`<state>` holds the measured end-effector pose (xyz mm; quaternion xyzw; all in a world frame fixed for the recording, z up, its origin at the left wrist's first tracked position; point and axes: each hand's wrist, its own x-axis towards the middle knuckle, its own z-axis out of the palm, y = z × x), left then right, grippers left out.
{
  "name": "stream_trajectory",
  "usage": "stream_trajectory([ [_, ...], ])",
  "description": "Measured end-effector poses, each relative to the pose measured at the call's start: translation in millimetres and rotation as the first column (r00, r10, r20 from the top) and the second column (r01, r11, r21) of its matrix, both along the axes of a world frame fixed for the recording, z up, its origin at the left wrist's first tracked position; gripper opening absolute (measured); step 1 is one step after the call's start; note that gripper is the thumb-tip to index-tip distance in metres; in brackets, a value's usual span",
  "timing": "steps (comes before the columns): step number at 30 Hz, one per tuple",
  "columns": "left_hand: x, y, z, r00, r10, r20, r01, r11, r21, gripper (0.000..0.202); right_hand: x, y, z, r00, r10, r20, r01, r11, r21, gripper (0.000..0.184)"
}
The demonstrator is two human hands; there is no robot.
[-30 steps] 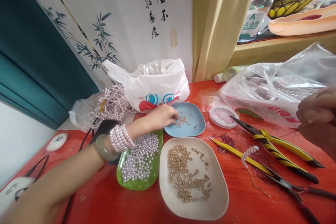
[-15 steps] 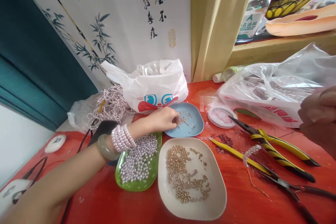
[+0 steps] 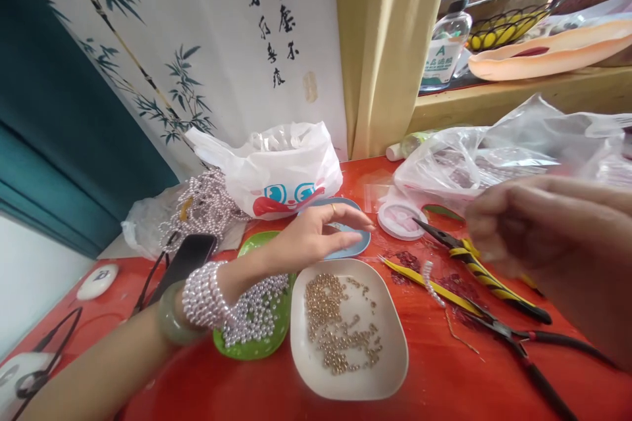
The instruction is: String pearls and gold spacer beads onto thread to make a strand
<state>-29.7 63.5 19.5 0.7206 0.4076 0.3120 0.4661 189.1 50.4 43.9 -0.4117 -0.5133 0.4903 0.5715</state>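
My left hand (image 3: 316,233) reaches over the blue tray (image 3: 340,202), thumb and fingers apart, with nothing visible between them. It wears a ring, several pearl bead strands (image 3: 203,299) and a pale bangle (image 3: 172,317). My right hand (image 3: 538,243), large and blurred, is raised at the right with its fingers curled; whatever it may hold is hidden. Between the hands, a short string of pearl beads (image 3: 433,284) with a thin gold tail (image 3: 457,332) appears over the yellow tweezers (image 3: 424,281). I cannot tell whether a thread joins it to either hand.
A green tray (image 3: 269,343) holds lilac beads, a cream tray (image 3: 350,388) gold ones. Yellow-black pliers (image 3: 486,283) and dark-handled pliers (image 3: 523,342) lie right. A white round spool (image 3: 401,220), plastic bags (image 3: 296,171), pearl strands (image 3: 207,200) and a phone (image 3: 190,260) are behind.
My left hand has risen off the blue tray's contents and its fingers have spread. My right hand has come further into view, leftward. The pearl string has shifted left and straightened; the camera view has turned slightly.
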Motion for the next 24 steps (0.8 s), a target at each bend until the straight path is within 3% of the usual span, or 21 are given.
stream_trajectory([
  [3,15.4,-13.0,7.5,0.972,-0.069,0.223,0.105,0.983,-0.153,0.026,-12.2,-10.8,0.8,0.965,0.196,0.173,-0.198,0.980,-0.006,0.019],
  [6,26.8,-21.4,7.5,0.935,-0.040,0.351,0.137,0.957,-0.256,0.017,-17.7,-17.8,1.6,0.945,0.276,0.175,-0.278,0.960,-0.010,0.018],
  [11,36.2,-25.9,-2.4,0.915,0.006,0.403,0.107,0.961,-0.256,0.007,-16.8,-22.5,8.0,0.969,0.234,0.077,-0.236,0.972,0.015,0.019],
  [15,37.1,-28.7,-11.1,0.932,-0.002,0.363,0.110,0.954,-0.277,0.009,-14.3,-21.0,12.7,0.984,0.143,-0.109,-0.143,0.990,0.005,0.014],
  [19,34.3,-35.0,-13.8,0.927,0.047,0.371,0.090,0.935,-0.342,0.013,-9.3,-14.0,11.0,0.955,0.158,-0.251,-0.180,0.981,-0.066,0.011],
  [24,28.2,-43.2,-10.7,0.907,0.090,0.412,0.097,0.906,-0.411,0.013,-7.2,-9.6,7.7,0.929,0.185,-0.321,-0.213,0.975,-0.055,0.007],
])
